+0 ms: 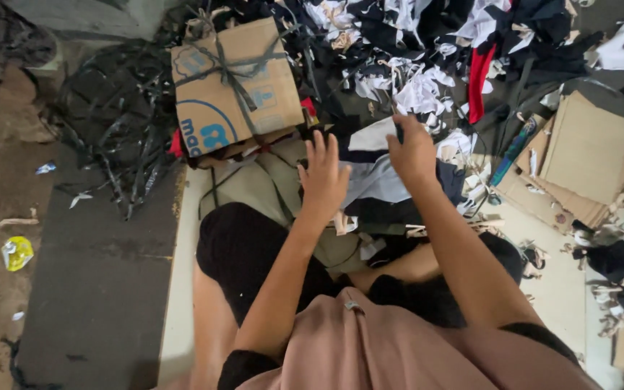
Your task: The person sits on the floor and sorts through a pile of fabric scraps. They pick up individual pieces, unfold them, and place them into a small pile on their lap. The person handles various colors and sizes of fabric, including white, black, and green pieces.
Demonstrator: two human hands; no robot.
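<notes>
The pink shirt (391,347) is filling the lower frame; left hand (323,177) is hovering, fingers spread, right hand (412,150) pinching soft, light fabric scraps (373,177) at centre.

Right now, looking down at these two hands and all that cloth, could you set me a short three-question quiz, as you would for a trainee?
1. True or false: the cardboard box beyond the hands is tied round with dark strips.
2. Which hand pinches the edge of the pale fabric piece?
A. the left hand
B. the right hand
C. neither
3. Fill the gap: the flat cardboard sheets lie stacked on the person's ______ side.

Key
1. True. Dark strips cross over its top.
2. B. The right hand's fingers close on it; the left hand hovers spread open beside it.
3. Right.
</notes>
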